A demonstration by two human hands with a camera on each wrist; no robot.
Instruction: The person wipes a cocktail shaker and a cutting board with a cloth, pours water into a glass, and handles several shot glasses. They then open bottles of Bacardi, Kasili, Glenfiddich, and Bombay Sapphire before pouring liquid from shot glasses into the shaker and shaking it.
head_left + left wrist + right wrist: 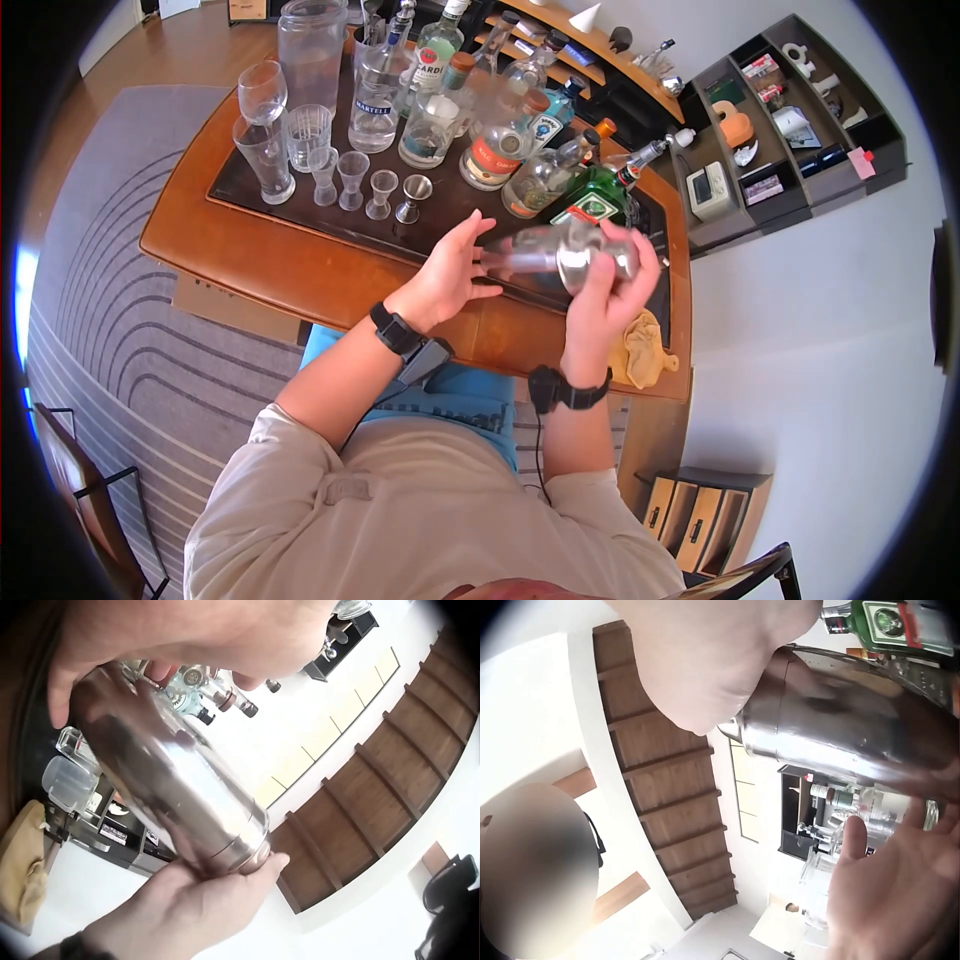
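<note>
A shiny metal cocktail shaker (545, 255) lies sideways between both hands above the near part of the table, blurred in the head view. The right hand (610, 285) grips its capped end, thumb over the metal; the left wrist view shows this hand (187, 904) around the cap. At the base end is the left hand (450, 270), fingers spread and fairly straight. In the right wrist view, the left hand (900, 889) has its thumb held apart beside the shaker body (840, 720). A green bottle (600, 195) stands just beyond the shaker.
Several liquor bottles (495, 140) crowd the back of the leather-topped table (200, 215). Small glass jiggers (350, 180) and a metal jigger (413, 200) stand ahead of the left hand, with drinking glasses (265, 165) farther left. A tan cloth (645, 350) lies at the right edge.
</note>
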